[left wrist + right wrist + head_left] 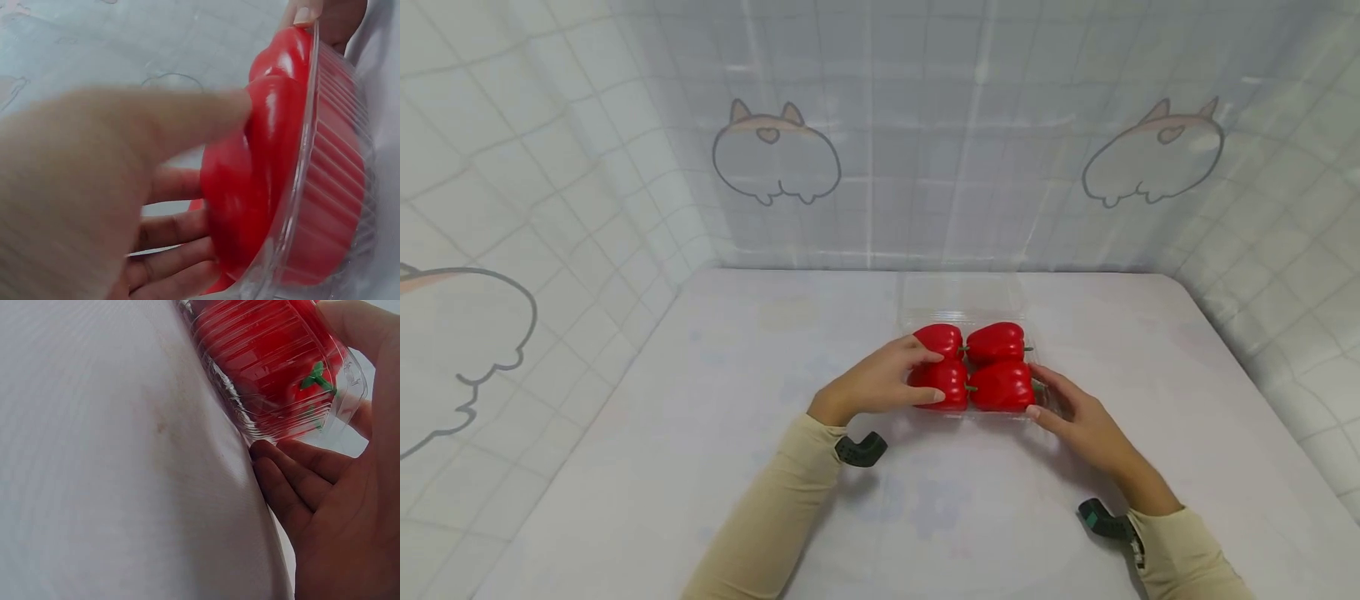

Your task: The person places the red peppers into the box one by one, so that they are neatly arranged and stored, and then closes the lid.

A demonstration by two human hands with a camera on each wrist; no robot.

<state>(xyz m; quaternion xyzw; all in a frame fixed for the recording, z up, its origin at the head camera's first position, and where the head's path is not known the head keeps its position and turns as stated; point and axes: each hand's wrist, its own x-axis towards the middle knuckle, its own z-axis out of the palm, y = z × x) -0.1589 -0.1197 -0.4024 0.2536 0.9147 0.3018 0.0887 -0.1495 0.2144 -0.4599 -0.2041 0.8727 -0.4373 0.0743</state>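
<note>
A clear plastic clamshell container (958, 295) lies on the table with its lid folded back to the far side. Several red bell peppers sit in it, two in the back row and two in front, with green stems toward the right. My left hand (880, 380) holds the front left bell pepper (953, 382), thumb on its near side and fingers across its far side. At the container's right end, my right hand (1084, 422) grips the rim; the thumb is on the near corner. The right wrist view shows its lower fingers (294, 481) beside the ribbed wall.
A white patterned cloth covers the table (925, 508). Translucent gridded curtains (955, 133) with animal drawings hang behind it and along both sides. A dark camera mount (861, 450) sits at my left wrist, another (1105, 521) at my right.
</note>
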